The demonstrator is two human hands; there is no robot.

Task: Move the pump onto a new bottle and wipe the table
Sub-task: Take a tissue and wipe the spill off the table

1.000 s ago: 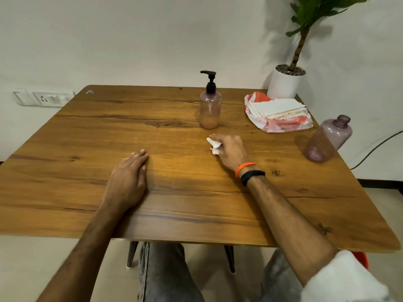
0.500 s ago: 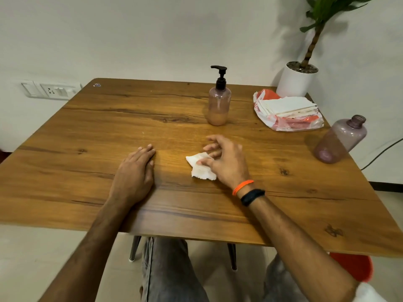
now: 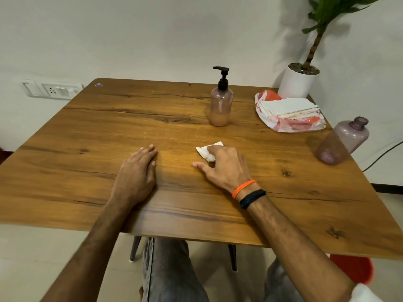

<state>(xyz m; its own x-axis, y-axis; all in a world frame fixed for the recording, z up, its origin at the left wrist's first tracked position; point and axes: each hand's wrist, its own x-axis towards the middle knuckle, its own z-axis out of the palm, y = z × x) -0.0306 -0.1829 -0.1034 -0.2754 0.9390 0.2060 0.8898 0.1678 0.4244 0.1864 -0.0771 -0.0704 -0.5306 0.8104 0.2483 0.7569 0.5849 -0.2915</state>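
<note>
Left hand flat on the bench, palm down, fingers straight and together, forearm running back over the near edge. Right hand also on the bench, palm down, fingers bent over a crumpled white tissue and pressing it to the wood; thumb splayed out to the left, touching the surface. Tissue sticks out past the fingertips on the far-left side. Whether the fingers pinch it or just bear down on it: can't tell from here. Right wrist has an orange band and a black band side by side. Pump, black, is seated on the upright bottle, far centre of the bench, pinkish liquid filling the bottom part. Second bottle, purple tint, open neck, sits at the right edge, appears tilted in this wide-angle view. Between the two bottles, nearer the back: stack of white napkins on a red-and-white plastic bag; print on the bag too small to read. Small sticker at the far-left bench corner, also unreadable. No legible label on either bottle. White plant pot behind the far-right corner, wall socket plate on the left.
</note>
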